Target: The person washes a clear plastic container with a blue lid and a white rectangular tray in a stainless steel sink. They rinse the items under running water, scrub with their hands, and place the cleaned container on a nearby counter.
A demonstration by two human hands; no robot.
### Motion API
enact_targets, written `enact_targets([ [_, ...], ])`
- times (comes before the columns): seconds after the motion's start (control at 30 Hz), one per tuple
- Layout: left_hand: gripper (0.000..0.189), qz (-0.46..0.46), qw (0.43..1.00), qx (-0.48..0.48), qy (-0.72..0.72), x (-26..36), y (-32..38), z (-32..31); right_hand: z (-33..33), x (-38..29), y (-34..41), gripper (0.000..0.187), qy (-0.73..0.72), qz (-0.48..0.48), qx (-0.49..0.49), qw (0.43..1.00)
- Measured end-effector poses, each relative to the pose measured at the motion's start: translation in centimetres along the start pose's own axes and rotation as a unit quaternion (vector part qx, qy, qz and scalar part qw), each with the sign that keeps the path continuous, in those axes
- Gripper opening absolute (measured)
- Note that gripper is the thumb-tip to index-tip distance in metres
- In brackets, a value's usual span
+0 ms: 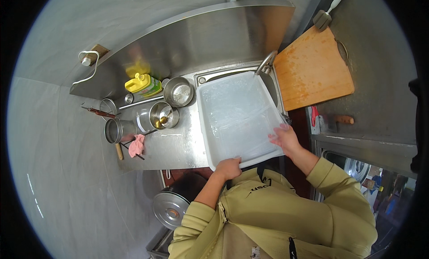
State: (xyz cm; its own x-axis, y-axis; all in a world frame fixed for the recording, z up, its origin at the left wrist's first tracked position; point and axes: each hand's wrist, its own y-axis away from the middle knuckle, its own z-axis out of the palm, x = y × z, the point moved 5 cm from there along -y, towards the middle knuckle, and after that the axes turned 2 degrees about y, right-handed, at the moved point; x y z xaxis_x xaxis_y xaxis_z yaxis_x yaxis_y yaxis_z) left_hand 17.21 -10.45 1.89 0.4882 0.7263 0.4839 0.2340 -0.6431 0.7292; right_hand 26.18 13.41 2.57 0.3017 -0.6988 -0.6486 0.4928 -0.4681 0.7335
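A white rectangular plastic tray lies over the sink, hiding most of its basin. Its inside is wet and glossy. The curved metal faucet reaches over the tray's far right corner, and a thin stream of water seems to fall there. My left hand grips the near rim, thumb on top. At the right side of the tray, near its front corner, my right hand has its fingers spread over the inside; they are slightly blurred. Whether they touch the tray's surface I cannot tell.
Left on the steel counter stand a long-handled pot, a metal bowl, a yellow jug and a pink cloth. To the right are a wooden cutting board and a red-handled tool. A lidded pot stands below left.
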Motion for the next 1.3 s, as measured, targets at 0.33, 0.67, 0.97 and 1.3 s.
enact_targets([
  [0.33, 0.023, 0.088, 0.960, 0.244, -0.104, 0.6, 1.9, 0.6, -2.9, 0.3, 1.0, 0.069, 0.333, -0.107, 0.072, 0.934],
  [0.67, 0.025, 0.117, 0.898, 0.422, -0.029, 0.7, 4.0, 1.4, -3.5, -0.5, -0.1, 0.044, 0.520, -0.181, 0.140, 0.823],
  [0.97, 0.043, 0.046, 0.916, 0.391, 0.076, 0.8, 4.8, 1.1, -0.9, -1.4, 0.0, 0.037, 0.693, -0.104, 0.109, 0.705],
  [1.3, 0.033, 0.007, 0.970, 0.238, -0.057, -0.4, 3.6, 3.0, 4.7, 3.1, -4.6, 0.015, 0.858, -0.235, -0.150, 0.431],
])
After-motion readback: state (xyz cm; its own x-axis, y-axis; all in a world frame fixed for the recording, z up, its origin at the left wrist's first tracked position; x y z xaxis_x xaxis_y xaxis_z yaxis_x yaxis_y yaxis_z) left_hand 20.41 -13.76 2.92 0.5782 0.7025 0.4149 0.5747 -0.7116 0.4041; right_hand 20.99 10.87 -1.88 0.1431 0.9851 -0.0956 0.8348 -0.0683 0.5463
